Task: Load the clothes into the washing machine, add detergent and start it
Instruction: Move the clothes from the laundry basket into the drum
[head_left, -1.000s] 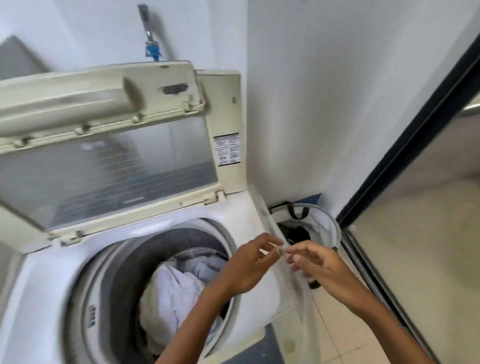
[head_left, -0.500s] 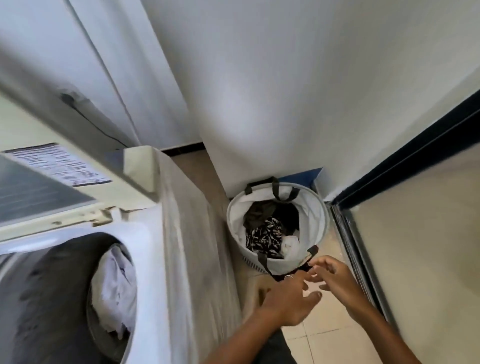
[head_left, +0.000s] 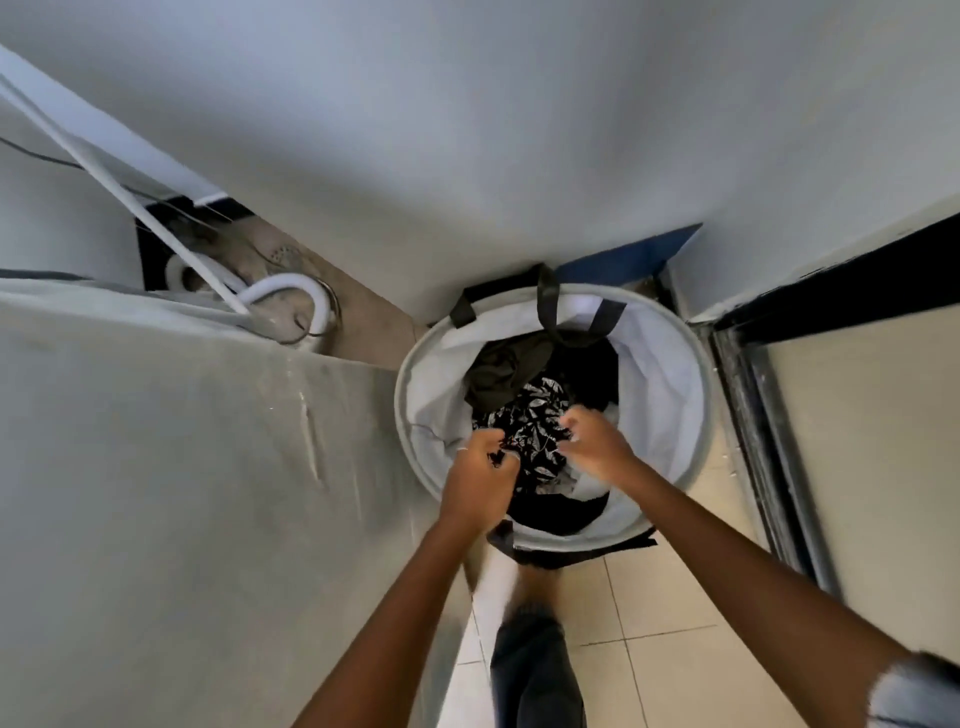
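Two hands in basket (head_left: 696, 395), tiled floor (head_left: 670, 597)

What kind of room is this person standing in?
Probably a small home laundry corner. A round laundry basket full of clothes stands on a tiled floor, the side of a washing machine fills the left, and a white hose curls behind it. Both hands reach into the basket.

Black-and-white patterned garment (head_left: 535, 431), white hamper (head_left: 670, 384)
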